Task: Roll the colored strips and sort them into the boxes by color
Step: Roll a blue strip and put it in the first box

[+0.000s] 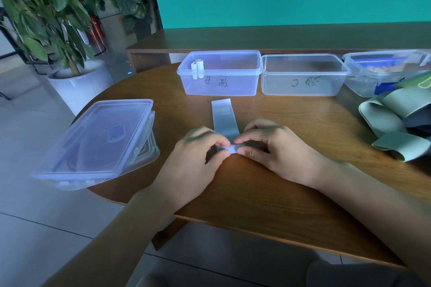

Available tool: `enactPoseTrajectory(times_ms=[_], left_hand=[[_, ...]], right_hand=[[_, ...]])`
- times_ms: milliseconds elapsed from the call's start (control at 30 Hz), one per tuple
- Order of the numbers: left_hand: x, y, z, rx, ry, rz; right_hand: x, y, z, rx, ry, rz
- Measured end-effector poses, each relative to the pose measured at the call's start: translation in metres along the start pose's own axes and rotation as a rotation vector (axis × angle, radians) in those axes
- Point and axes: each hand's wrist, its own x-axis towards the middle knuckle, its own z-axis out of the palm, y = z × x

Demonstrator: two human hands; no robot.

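Two hands are working one pale blue strip (225, 116) right in the middle of the table (268, 184). The left hand (198, 158) and right hand (275, 149) both pinch the near end of it between thumb and fingertips, where a small tight roll is starting. The rest of the strip lies flat and straight, pointing away toward the boxes, which makes sense since a flat run should keep the roll from going crooked as it's wound forward.

Box B (220, 74) sits just past the strip's far end and already has a couple of pale rolls (197, 68) propped in its left corner, so I'm guessing that's where this one is headed too. Box C (303, 75) right beside it looks empty. A third box (382, 72) at the far right has something blue and orange in it, too blurry to say what.

The unrolled strips (396, 121), mostly greenish with some grey-blue, are heaped at the right edge of the table, near the right hand for the next pick. The stack of lids (98, 142) is parked off to the left, hanging over the table edge a bit, out of the way.

Task looks early on, with most of the pile left to go.
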Motion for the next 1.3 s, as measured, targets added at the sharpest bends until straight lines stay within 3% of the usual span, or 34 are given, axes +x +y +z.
enactPoseTrajectory(times_ms=[300, 1300], left_hand=[[0.004, -0.005, 0.005, 0.016, 0.061, 0.041], [0.016, -0.006, 0.008, 0.064, 0.024, -0.015]], right_hand=[[0.0, -0.002, 0.001, 0.006, 0.02, -0.009], [0.016, 0.009, 0.004, -0.089, 0.0, 0.014]])
